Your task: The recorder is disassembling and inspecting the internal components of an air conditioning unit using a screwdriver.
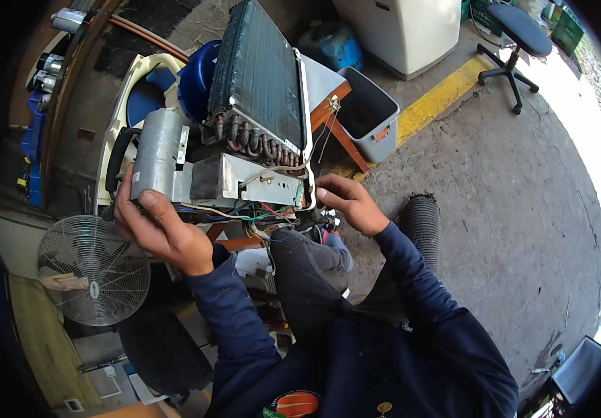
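A partly stripped air conditioner unit stands before me, with a dark finned coil (258, 76) and a row of copper bends (248, 136) along its near end. My left hand (164, 233) is closed round the lower end of a silver metal cylinder (157, 150), its thumb on the near side. At the unit's right edge, the fingers of my right hand (356, 205) curl against the white frame (309, 184); their tips are partly hidden. Between my hands lie a metal bracket plate (265, 180) and a bundle of thin coloured wires (244, 211). A blue fan part (198, 80) sits behind the cylinder.
A grey bin (380, 143) stands beyond the unit, near a blue gas tank (332, 45) and a white cabinet (405, 28). A wire-guard fan (93, 270) is at the left. A corrugated black hose (420, 230) lies beside my right arm. A stool (516, 42) stands far right.
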### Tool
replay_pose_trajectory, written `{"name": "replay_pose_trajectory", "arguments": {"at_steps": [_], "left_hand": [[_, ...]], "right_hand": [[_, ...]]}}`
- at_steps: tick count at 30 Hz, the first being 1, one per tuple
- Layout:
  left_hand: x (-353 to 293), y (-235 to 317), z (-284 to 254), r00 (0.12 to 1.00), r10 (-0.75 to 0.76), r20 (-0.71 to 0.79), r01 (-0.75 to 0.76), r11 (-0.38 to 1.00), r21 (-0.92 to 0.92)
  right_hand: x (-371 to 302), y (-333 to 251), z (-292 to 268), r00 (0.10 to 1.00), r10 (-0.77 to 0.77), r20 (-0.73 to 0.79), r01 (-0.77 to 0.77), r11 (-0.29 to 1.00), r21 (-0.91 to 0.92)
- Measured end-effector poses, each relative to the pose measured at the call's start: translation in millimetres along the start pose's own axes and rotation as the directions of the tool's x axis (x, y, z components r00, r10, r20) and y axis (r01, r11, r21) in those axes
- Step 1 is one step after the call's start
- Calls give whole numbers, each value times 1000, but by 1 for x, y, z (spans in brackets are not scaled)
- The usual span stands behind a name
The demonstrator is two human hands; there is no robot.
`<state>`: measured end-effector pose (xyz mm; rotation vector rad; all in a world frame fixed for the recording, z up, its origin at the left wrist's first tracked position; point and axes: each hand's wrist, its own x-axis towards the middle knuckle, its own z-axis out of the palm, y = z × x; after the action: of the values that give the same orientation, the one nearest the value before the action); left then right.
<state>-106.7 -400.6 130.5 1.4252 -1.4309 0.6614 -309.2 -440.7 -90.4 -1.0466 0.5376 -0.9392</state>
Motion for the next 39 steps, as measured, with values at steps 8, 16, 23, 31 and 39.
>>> {"name": "replay_pose_trajectory", "arguments": {"at_steps": [8,16,23,31,39], "left_hand": [[2,4,-5,998,34,44,-39,993,107],[3,6,-1,999,47,23,-50,990,129],[-5,-3,9,995,91,-44,-79,969,236],[-9,-5,30,993,-31,-117,43,993,111],[-2,-2,42,971,-86,-223,71,995,-73]], "right_hand": [[2,-6,7,1000,-3,-11,4,999,39],[13,-21,10,996,24,-90,-17,997,70],[49,-16,1,994,35,-103,-26,996,85],[72,0,-35,988,-105,109,99,993,65],[51,-18,-21,961,-28,276,-6,992,124]]}}
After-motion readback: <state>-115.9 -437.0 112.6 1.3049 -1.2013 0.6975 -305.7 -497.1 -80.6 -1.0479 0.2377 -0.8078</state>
